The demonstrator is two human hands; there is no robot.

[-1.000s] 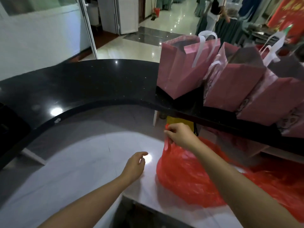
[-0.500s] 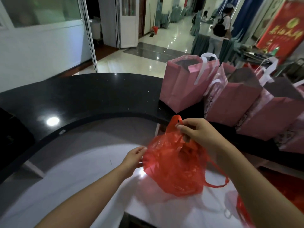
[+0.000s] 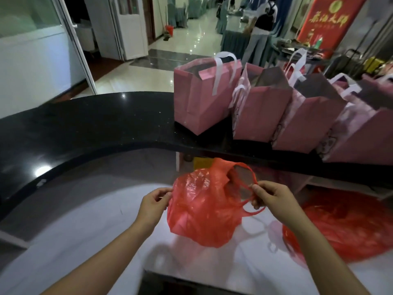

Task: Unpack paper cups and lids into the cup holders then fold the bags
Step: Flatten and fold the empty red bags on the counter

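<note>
Both hands, left hand [image 3: 154, 202] and right hand [image 3: 271, 196], pinch the limp red bag [image 3: 204, 211] at frame centre, seemingly empty, folding not yet begun.

Curved black counter [image 3: 89, 124] with speckles wraps around a lower white worktop [image 3: 70, 235], ceiling light glaring off both. Beyond it, a glossy pale tiled floor [image 3: 136, 79] runs down a hall past white doors [image 3: 125, 28] and a glass partition [image 3: 32, 39] on the left. Red banner [image 3: 327, 20] with gold lettering at top right, draped tables [image 3: 234, 37] nearby.
</note>
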